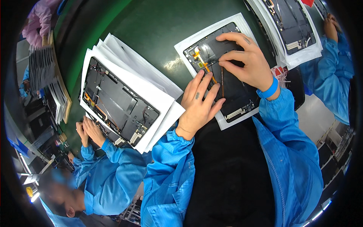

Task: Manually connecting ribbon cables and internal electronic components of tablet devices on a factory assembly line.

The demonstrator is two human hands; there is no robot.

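Note:
A black tablet-like device housing (234, 100) lies on a white sheet (181, 47) in front of me, with an orange flex cable (213, 77) along its left part. My left hand (198, 104) rests on the housing's left edge, fingers apart. Its thumb tip is beside the lower end of a thin brown strip (222, 81) running along the housing. Above the strip, my right hand (245, 60) pinches thumb and a finger together at the strip's upper end. Its forefinger reaches out over the housing. The exact contact under the fingertips is hidden.
Left, a similar housing (115, 102) tops a stack of white sheets (141, 72), near a co-worker's hands (90, 130). Another housing (291, 24) lies on a stack at upper right. Black panels stand in a rack (41, 68) at far left. The tabletop (155, 28) is green.

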